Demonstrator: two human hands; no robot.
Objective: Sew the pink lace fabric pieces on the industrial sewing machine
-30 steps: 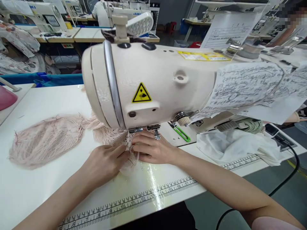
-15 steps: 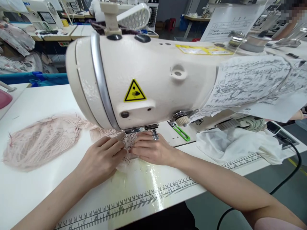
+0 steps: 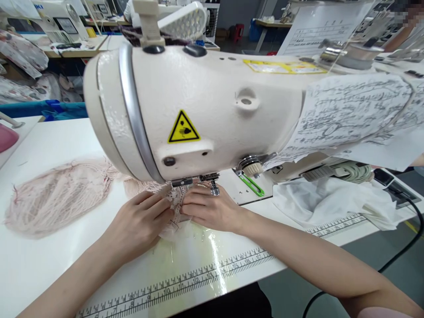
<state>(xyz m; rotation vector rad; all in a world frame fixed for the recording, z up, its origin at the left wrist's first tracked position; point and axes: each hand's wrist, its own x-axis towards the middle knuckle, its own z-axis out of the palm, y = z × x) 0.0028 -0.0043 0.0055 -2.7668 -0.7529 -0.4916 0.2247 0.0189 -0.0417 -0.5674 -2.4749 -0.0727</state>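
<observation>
Under the head of a cream sewing machine (image 3: 215, 101), pale pink lace fabric (image 3: 177, 203) lies bunched between my two hands. My left hand (image 3: 142, 218) is closed, its fingertips pinching the lace from the left. From the right, my right hand (image 3: 210, 207) grips the same lace with bent fingers, close beside the presser foot area. The machine head and my fingers hide the needle and part of the fabric. More sheer pink lace (image 3: 59, 196) trails flat over the white table to the left, joined to the piece in my hands.
Green thread snips (image 3: 251, 185) lie on the machine bed to the right. White cloth (image 3: 331, 201) rests beyond them. A printed ruler strip (image 3: 185, 285) runs along the table's front edge. Handwritten paper (image 3: 351, 115) covers the machine arm. A person's arm shows at the far right.
The view has shifted slightly, so the machine appears a little further left. Both hands keep hold of the lace in nearly the same place.
</observation>
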